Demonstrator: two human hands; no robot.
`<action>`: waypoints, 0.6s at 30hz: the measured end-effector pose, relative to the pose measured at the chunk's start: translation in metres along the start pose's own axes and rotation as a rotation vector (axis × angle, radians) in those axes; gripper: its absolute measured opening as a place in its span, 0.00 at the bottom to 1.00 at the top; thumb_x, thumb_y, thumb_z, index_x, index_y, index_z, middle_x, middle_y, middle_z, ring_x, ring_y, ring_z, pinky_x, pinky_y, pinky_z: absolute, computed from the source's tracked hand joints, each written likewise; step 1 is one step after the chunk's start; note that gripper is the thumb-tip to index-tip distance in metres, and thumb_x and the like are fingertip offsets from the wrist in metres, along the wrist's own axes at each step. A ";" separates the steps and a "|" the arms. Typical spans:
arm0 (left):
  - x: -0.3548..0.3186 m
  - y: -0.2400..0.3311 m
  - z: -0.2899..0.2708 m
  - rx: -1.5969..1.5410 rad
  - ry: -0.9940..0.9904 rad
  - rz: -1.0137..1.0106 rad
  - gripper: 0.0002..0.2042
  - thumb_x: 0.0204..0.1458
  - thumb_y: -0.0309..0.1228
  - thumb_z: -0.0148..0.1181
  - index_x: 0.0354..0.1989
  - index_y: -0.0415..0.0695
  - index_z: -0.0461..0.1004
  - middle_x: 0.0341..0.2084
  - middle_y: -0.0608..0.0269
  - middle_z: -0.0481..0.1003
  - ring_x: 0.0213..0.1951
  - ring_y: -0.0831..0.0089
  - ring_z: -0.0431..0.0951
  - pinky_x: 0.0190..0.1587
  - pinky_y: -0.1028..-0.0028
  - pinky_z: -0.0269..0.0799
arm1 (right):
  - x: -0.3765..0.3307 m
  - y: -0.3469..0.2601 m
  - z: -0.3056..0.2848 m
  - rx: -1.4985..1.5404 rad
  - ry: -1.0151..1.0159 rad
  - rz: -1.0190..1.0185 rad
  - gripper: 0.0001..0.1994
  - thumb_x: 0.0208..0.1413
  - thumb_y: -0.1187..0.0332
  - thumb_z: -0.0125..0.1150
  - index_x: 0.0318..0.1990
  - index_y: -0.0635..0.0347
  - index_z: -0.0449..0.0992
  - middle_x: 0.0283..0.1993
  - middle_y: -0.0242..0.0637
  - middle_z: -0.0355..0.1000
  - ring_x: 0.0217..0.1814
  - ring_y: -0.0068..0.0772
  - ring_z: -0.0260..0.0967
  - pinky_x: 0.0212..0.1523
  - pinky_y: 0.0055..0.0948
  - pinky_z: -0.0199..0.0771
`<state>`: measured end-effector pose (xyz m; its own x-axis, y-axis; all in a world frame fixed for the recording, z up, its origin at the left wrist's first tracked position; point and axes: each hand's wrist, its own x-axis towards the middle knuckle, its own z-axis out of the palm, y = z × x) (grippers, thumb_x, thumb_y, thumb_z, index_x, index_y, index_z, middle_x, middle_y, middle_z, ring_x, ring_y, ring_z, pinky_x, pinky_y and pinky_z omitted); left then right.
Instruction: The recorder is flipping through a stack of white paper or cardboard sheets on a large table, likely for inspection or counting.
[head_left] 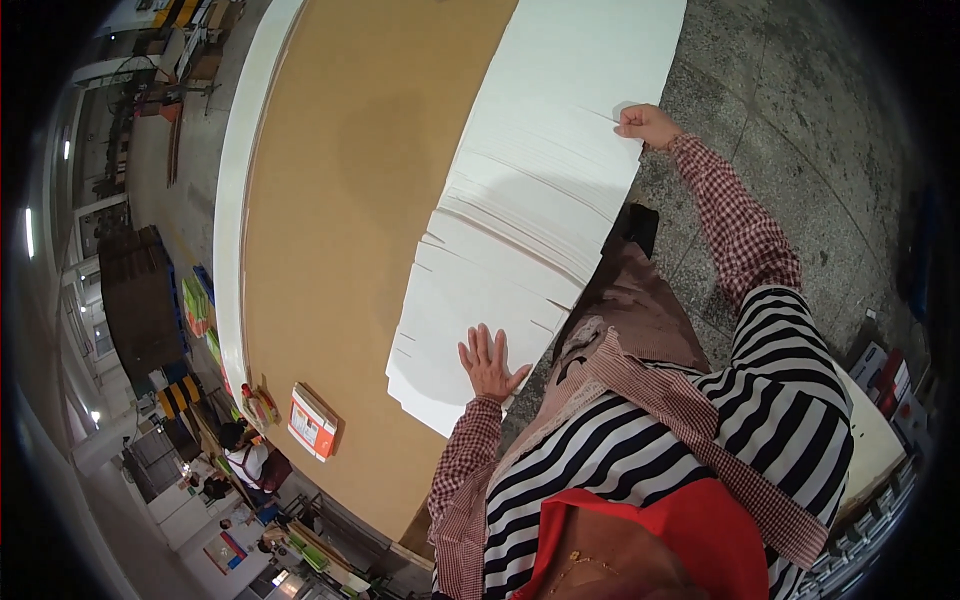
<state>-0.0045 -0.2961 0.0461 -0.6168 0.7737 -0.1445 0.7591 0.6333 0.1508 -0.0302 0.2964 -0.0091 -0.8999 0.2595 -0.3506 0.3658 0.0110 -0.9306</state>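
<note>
Fanned along the flat brown worktop (345,260): overlapping white card sheets (530,200), probably light, stiffish, creasable; best held by edges. On top, left hand (487,366), fingers apart; right hand (648,126), fingers seemingly clamped on one edge.

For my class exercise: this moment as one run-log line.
left hand: flat on white sheets | right hand: pinching their right edge | box: on brown tabletop

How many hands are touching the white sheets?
2. The left hand lies flat near the lower end of the white sheets; the right hand, curled, is at their right edge, farther up. Neither is hidden.
</note>
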 end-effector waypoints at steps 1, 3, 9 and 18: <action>-0.001 0.000 0.000 0.000 -0.004 -0.004 0.46 0.49 0.72 0.42 0.71 0.55 0.50 0.73 0.52 0.39 0.73 0.52 0.36 0.69 0.45 0.25 | 0.000 -0.001 0.000 0.007 -0.014 -0.026 0.13 0.55 0.67 0.65 0.23 0.59 0.69 0.20 0.20 0.62 0.23 0.12 0.56 0.24 0.20 0.57; 0.000 0.000 0.001 -0.001 -0.011 -0.009 0.46 0.49 0.72 0.42 0.71 0.55 0.50 0.73 0.52 0.40 0.73 0.53 0.36 0.69 0.45 0.25 | 0.000 -0.006 0.000 -0.010 -0.003 -0.021 0.13 0.55 0.68 0.64 0.23 0.59 0.69 0.20 0.20 0.63 0.23 0.13 0.56 0.23 0.20 0.56; 0.002 0.001 0.000 0.013 0.015 0.010 0.46 0.49 0.72 0.43 0.71 0.55 0.50 0.72 0.51 0.40 0.73 0.53 0.36 0.69 0.45 0.25 | -0.005 -0.041 0.001 -0.335 -0.017 0.128 0.14 0.52 0.66 0.66 0.23 0.63 0.68 0.18 0.31 0.63 0.20 0.21 0.65 0.22 0.28 0.69; 0.002 0.005 -0.003 0.026 0.005 0.014 0.47 0.49 0.72 0.39 0.70 0.49 0.51 0.72 0.48 0.39 0.73 0.51 0.35 0.69 0.45 0.25 | 0.000 -0.037 0.011 -0.639 0.131 -0.027 0.14 0.50 0.62 0.66 0.25 0.65 0.73 0.24 0.46 0.71 0.27 0.41 0.72 0.32 0.40 0.72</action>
<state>-0.0026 -0.2911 0.0492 -0.6072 0.7825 -0.1378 0.7727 0.6220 0.1269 -0.0464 0.2849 0.0246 -0.8893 0.3658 -0.2746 0.4487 0.5809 -0.6791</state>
